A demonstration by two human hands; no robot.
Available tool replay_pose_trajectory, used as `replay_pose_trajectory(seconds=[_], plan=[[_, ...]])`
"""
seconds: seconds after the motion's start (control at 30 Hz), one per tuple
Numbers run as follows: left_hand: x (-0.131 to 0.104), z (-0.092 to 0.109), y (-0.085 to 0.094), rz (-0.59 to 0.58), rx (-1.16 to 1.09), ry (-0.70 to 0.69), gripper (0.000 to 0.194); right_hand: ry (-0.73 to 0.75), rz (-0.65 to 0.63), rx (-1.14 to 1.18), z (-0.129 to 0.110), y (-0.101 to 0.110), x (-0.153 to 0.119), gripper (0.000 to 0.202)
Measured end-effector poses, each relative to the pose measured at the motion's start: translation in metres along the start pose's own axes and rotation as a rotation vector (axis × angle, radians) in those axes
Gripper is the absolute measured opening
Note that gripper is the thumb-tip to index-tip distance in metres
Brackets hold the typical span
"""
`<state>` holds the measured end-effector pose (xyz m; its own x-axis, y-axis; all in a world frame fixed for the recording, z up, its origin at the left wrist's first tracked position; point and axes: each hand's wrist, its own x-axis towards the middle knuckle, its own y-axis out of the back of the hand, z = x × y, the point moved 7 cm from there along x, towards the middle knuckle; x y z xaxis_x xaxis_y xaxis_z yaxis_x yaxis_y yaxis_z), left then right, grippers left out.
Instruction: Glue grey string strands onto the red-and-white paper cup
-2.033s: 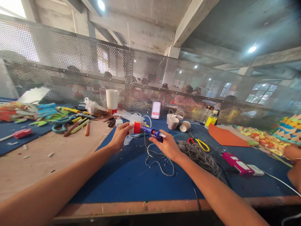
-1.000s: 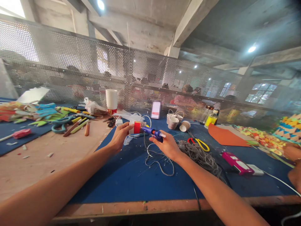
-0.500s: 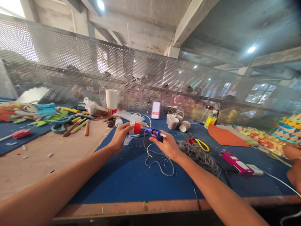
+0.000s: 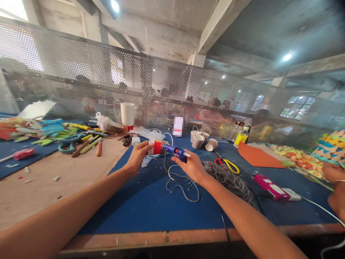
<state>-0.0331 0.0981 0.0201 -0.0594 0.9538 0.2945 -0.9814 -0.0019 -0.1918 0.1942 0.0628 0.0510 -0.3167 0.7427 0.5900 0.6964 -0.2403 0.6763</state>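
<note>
My left hand (image 4: 140, 155) is closed on a paper cup (image 4: 157, 146), white with a red band, which lies on its side in the air above the blue mat. In my right hand (image 4: 192, 164) is a blue hot glue gun (image 4: 175, 150), its nozzle pointing left at the cup's red end. Whether the nozzle touches the cup I cannot tell. Below the glue gun, a strand of grey cord (image 4: 185, 196) curls across the mat and a tangled heap of the same cord (image 4: 229, 180) lies by my right forearm.
Scissors with red and yellow handles (image 4: 229, 165) lie beyond the cord heap. Small cord-wrapped cups (image 4: 198, 141) stand behind. A stack of paper cups (image 4: 127, 114) is at the back left, a magenta power strip (image 4: 272, 187) at right. Another person's hands (image 4: 336, 194) show at the right edge.
Almost nothing differs; both hands keep the cup and glue gun in nearly the same place. The other person's hands at the right edge have shifted slightly.
</note>
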Motion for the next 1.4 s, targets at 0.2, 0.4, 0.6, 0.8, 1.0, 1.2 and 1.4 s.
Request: replay_pose_trajectory(seconds=[0.2, 0.4, 0.6, 0.8, 1.0, 1.2, 1.4], plan=[[-0.001, 0.002, -0.002, -0.004, 0.01, 0.006, 0.03, 0.01, 0.006, -0.003, -0.001, 0.001, 0.0, 0.029], [-0.004, 0.004, -0.005, -0.017, 0.01, 0.012, 0.03, 0.002, 0.008, -0.001, 0.0, 0.001, 0.001, 0.028], [-0.002, 0.002, -0.003, -0.017, 0.019, 0.002, 0.036, -0.032, -0.007, 0.011, 0.002, 0.001, 0.001, 0.029], [-0.002, 0.001, -0.003, -0.032, 0.038, -0.006, 0.036, -0.036, -0.005, 0.013, 0.002, 0.003, 0.001, 0.029], [-0.009, 0.014, -0.01, -0.041, 0.06, -0.028, 0.032, -0.04, 0.011, 0.005, 0.002, 0.004, 0.001, 0.028], [-0.011, 0.016, -0.011, -0.059, 0.078, -0.05, 0.033, -0.091, 0.035, 0.015, 0.011, 0.004, 0.003, 0.03], [-0.002, 0.002, -0.003, -0.008, -0.044, 0.024, 0.033, -0.24, 0.115, -0.146, 0.035, 0.021, 0.008, 0.037]])
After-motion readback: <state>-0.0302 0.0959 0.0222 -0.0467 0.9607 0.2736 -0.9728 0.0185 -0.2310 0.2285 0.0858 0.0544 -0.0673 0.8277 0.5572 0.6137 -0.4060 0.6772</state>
